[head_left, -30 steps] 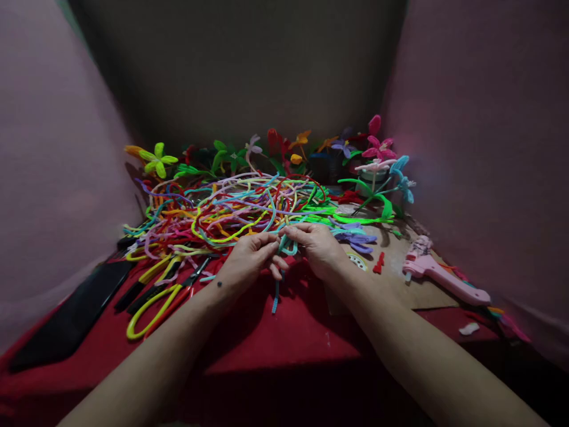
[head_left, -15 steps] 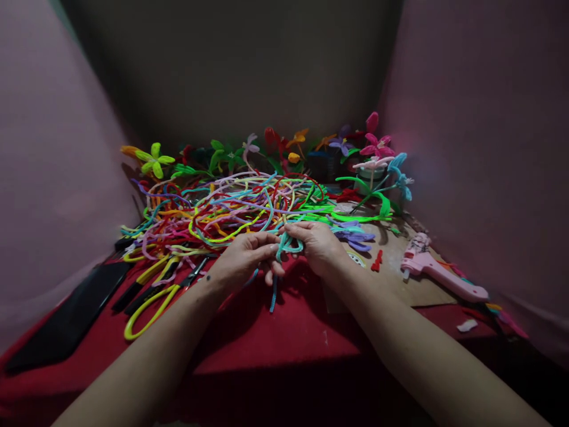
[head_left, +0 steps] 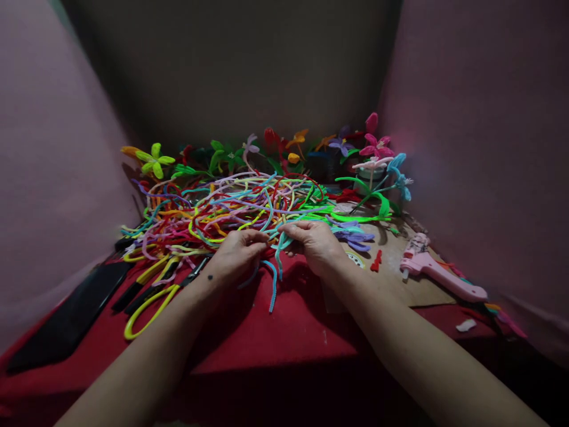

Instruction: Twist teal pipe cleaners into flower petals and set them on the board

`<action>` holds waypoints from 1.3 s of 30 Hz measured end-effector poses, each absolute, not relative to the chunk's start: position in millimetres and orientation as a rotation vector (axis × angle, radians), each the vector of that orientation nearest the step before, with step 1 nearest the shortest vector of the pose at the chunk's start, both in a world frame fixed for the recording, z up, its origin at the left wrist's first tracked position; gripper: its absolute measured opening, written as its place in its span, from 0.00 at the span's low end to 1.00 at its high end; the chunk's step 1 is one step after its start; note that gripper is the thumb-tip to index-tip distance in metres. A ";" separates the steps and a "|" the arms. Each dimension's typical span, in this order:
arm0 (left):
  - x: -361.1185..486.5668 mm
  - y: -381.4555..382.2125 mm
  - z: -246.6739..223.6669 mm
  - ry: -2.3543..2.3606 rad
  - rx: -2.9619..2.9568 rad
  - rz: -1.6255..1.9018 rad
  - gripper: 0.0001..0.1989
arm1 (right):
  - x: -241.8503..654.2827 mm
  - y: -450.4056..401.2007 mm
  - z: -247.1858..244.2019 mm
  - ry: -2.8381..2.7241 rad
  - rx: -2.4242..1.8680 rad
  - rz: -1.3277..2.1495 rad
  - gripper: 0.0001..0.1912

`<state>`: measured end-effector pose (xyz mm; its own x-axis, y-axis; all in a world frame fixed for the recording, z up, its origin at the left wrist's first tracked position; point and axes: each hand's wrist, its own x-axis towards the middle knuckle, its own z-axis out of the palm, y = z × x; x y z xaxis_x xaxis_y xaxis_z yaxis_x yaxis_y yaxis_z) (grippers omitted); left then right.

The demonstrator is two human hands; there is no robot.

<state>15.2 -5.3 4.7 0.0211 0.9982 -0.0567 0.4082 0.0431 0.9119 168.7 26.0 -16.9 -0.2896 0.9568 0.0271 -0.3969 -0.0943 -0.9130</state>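
Note:
My right hand (head_left: 316,244) pinches a turquoise pipe cleaner (head_left: 278,260) between thumb and forefinger, and one end of it hangs down over the red cloth. To its left, my left hand (head_left: 240,254) is closed, thumb and forefinger pressed together. What lies between those fingertips, if anything, I cannot make out. Below the hands a blue pipe cleaner (head_left: 272,290) curves in an arch over the cloth. Just behind the hands spreads a tangled heap of pipe cleaners (head_left: 222,207) in many colours.
Yellow-handled scissors (head_left: 151,314) and a black flat object (head_left: 71,317) lie on the left. A pink glue gun (head_left: 444,274) rests at the right by a cardboard sheet (head_left: 391,279). Pipe-cleaner flowers (head_left: 154,160) line the back. Purple petal pieces (head_left: 358,238) lie right of the hands.
The hands have drawn apart slightly. The turquoise loops that both hands held together have opened, and the pipe cleaner now hangs from the right hand.

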 end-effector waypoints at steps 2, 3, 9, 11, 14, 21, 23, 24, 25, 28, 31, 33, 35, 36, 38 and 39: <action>17.0 -7.5 6.9 1.527 1.511 1.115 0.12 | 168.8 24.6 -16.1 -1.089 -0.772 1.577 0.13; 18.3 -9.0 7.8 1.493 1.511 1.148 0.13 | 168.9 24.1 -15.8 -1.101 -0.770 1.564 0.13; 24.0 -13.5 6.8 1.219 1.570 0.874 0.11 | 169.9 23.5 -16.4 -1.146 -0.747 1.562 0.13; 24.3 -13.0 6.4 1.254 1.684 0.833 0.10 | 169.9 23.3 -17.2 -1.153 -0.759 1.551 0.12; 24.7 -13.4 7.6 1.365 1.774 0.826 0.10 | 169.3 22.6 -18.2 -1.146 -0.752 1.544 0.12; 22.4 -15.2 10.5 1.357 1.596 0.786 0.09 | 168.3 22.6 -18.0 -1.089 -0.751 1.594 0.12; 20.4 -14.1 9.6 1.333 1.578 0.788 0.09 | 168.5 23.4 -18.9 -1.056 -0.769 1.595 0.12; 19.6 -13.4 9.0 1.329 1.571 0.787 0.09 | 168.5 23.6 -19.4 -1.041 -0.778 1.588 0.11; 18.9 -12.9 8.5 1.329 1.564 0.779 0.10 | 168.2 23.6 -19.8 -1.021 -0.786 1.580 0.11; 18.7 -12.2 7.8 1.326 1.565 0.731 0.10 | 166.6 22.6 -20.2 -0.956 -0.793 1.581 0.12; 19.7 -12.7 8.6 1.321 1.580 0.727 0.11 | 165.8 21.8 -19.1 -0.949 -0.759 1.580 0.13; 19.6 -13.1 9.0 1.345 1.582 0.747 0.10 | 166.6 22.2 -18.1 -0.989 -0.745 1.567 0.13; 19.2 -13.2 9.2 1.373 1.580 0.764 0.10 | 167.9 22.6 -17.5 -1.058 -0.752 1.580 0.12; 19.1 -13.2 9.3 1.382 1.576 0.774 0.10 | 168.3 22.4 -17.4 -1.091 -0.760 1.591 0.12; 19.8 -13.4 10.2 1.385 1.559 0.794 0.10 | 168.4 21.4 -17.5 -1.128 -0.771 1.596 0.11; 20.6 -13.7 11.0 1.382 1.545 0.804 0.10 | 167.9 20.5 -17.6 -1.123 -0.776 1.583 0.11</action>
